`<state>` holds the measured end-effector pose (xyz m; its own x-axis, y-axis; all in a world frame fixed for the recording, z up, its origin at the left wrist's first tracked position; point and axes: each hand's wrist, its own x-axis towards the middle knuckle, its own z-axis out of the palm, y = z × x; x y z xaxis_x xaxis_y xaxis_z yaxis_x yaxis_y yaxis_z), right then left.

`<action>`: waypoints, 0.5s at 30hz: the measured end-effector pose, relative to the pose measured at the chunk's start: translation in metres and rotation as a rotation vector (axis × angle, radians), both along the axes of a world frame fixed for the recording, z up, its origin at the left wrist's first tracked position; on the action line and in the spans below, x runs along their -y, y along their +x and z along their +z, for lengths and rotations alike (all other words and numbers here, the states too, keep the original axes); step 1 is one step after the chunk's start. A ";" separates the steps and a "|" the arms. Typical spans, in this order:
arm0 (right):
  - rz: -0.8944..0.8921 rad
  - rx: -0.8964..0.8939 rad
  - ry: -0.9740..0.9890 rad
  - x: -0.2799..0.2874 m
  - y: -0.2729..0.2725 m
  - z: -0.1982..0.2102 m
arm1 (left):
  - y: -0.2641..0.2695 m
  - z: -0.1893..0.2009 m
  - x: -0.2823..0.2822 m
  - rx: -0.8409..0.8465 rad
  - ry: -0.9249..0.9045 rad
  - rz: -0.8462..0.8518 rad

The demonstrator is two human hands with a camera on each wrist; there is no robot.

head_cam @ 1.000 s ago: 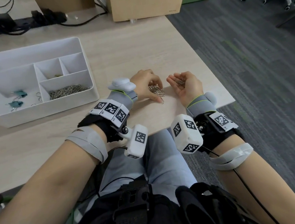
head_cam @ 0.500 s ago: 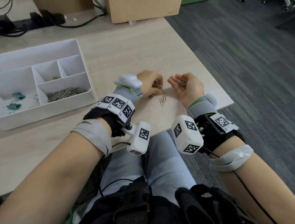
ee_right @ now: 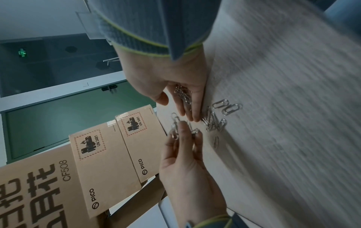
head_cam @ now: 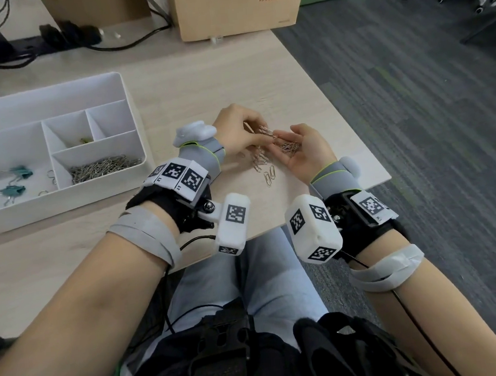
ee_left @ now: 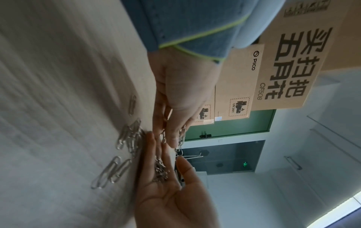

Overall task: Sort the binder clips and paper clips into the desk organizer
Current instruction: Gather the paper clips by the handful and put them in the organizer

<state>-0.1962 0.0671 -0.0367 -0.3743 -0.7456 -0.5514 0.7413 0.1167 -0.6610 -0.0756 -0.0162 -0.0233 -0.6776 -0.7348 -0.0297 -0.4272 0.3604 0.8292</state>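
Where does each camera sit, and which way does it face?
Head: sits above and faces down at the desk and desk organizer; the left hand and right hand show.
Left wrist: looks along the left hand, which pinches paper clips.
Right wrist: looks along the right hand's cupped palm.
Shared by the wrist views: both hands, loose clips, cardboard boxes.

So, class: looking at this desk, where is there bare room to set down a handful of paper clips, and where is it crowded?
Free: the desk strip between the organizer and the hands, and the near patch below the organizer, left of the left forearm. Crowded: around the loose paper clips between the left hand and the right hand, and the cables along the far edge.
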 end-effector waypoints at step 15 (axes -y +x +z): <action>0.137 0.063 -0.064 0.004 0.001 0.008 | -0.023 0.023 -0.014 -0.005 -0.174 -0.142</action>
<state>-0.1949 0.0630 -0.0291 -0.2327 -0.8216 -0.5203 0.7615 0.1788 -0.6229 -0.0986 -0.0024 -0.0001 -0.7748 -0.6254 0.0928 -0.3576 0.5545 0.7514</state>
